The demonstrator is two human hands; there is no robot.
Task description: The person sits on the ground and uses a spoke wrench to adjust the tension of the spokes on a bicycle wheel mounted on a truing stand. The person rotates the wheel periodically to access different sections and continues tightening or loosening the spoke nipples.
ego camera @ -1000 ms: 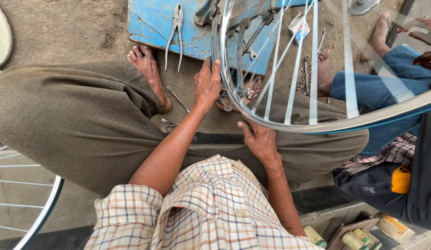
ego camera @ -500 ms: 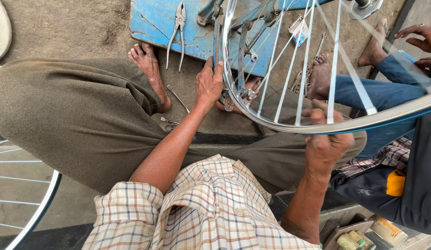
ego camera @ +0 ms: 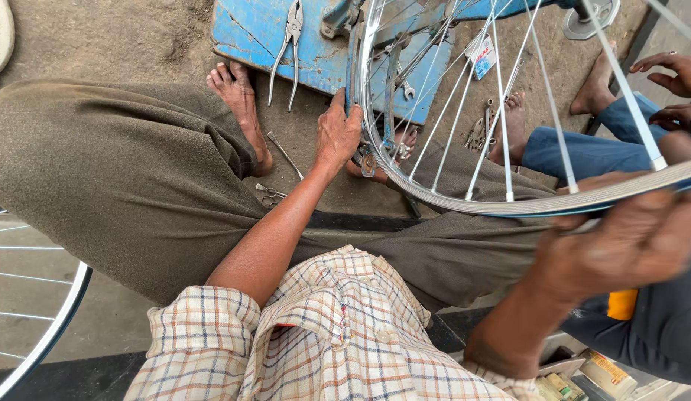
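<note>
On the ground: wheel truing
Right hand (ego camera: 628, 245) has come up to grip rim (ego camera: 464, 202); left hand (ego camera: 338, 134) clasps its far side, pliers (ego camera: 288, 46) idle

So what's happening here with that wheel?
A person sitting on the ground holds a spoked bicycle wheel upright in front of them. The left hand grips the rim at its far side, down by the blue board; the right hand holds the near part of the rim, close to the camera. Pliers lie on the board, untouched. Another person sits across, on the right.
</note>
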